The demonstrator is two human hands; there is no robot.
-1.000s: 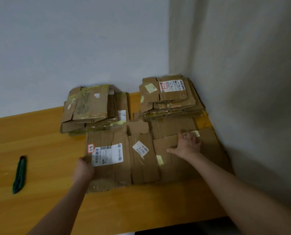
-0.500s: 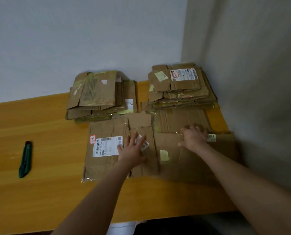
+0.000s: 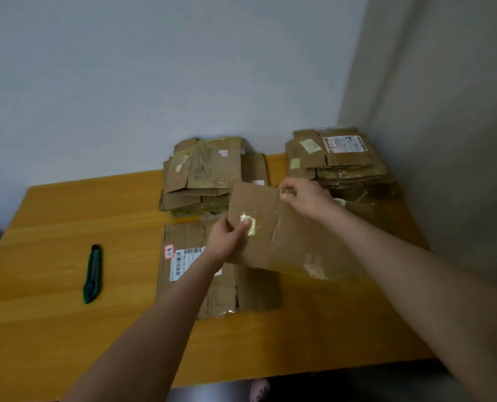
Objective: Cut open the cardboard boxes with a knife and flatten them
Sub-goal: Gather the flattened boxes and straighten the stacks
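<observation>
A flattened cardboard box (image 3: 293, 242) with a yellowish tape patch is lifted and tilted above the table. My left hand (image 3: 227, 239) grips its left edge, thumb on the tape patch. My right hand (image 3: 305, 195) pinches its far top edge. Under it lies another flattened box with a white shipping label (image 3: 183, 262) flat on the table. A green utility knife (image 3: 92, 274) rests alone on the table to the left, away from both hands.
Two stacks of flattened boxes stand at the back: one in the middle (image 3: 209, 175), one in the right corner (image 3: 340, 161). The wooden table (image 3: 67, 221) meets a wall behind and another on the right. The table's front edge is near me.
Both hands went from pressing flat on the cardboard to gripping it; the right-hand flattened box has been raised off the table and shifted left. The knife has not moved.
</observation>
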